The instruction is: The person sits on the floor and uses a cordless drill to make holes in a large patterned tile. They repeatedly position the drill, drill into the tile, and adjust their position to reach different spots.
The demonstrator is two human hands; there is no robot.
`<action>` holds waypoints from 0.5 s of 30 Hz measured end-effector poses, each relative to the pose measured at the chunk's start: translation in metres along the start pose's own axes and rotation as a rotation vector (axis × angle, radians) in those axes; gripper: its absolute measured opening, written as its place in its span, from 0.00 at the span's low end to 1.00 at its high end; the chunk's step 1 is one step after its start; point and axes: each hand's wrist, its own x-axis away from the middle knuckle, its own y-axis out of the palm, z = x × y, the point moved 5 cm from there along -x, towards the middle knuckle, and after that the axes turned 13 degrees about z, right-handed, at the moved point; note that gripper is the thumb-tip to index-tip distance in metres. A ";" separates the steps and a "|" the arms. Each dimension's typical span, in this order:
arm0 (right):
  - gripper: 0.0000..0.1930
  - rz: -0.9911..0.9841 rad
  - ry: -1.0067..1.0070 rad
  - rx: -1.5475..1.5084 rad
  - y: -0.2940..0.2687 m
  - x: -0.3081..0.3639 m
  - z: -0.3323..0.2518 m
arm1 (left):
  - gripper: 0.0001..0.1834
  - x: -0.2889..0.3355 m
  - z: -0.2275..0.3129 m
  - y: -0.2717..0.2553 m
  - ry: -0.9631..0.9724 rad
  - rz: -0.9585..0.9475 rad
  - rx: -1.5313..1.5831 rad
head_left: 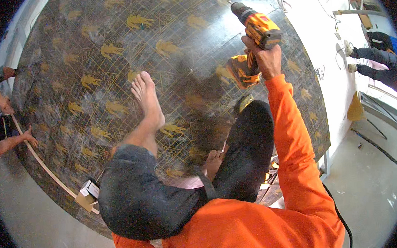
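Note:
My right hand (265, 57) grips the handle of a yellow and black cordless drill (253, 37), held up above a big round dark board (112, 74) printed with gold figures. The drill's nose points up and to the left, clear of the board. My left hand (214, 162) rests low between my knees, fingers curled, touching the board near my dark trousers; whether it holds anything I cannot tell. I sit on the board in an orange long-sleeved top, with my bare left foot (147, 100) stretched out on it.
At the left rim another person's two hands (18, 123) press a thin pale strip (40, 162) along the board's edge. A small cardboard box (87, 194) lies near that edge. Another person (378, 58) stands at the upper right on the grey concrete floor. A black cable (340, 215) trails at my right.

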 end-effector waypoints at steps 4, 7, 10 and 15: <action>0.16 0.055 0.114 -0.187 0.037 0.038 -0.009 | 0.15 -0.020 -0.007 0.042 0.506 -0.046 -0.596; 0.15 0.020 0.354 -0.115 0.057 0.077 0.007 | 0.13 -0.035 -0.016 0.046 0.563 -0.073 -0.724; 0.16 -0.009 0.556 -0.071 0.079 0.126 0.022 | 0.12 -0.043 -0.011 0.054 0.543 -0.066 -0.718; 0.21 -0.090 0.564 0.002 0.084 0.167 0.014 | 0.12 -0.045 -0.023 0.059 0.481 -0.142 -0.718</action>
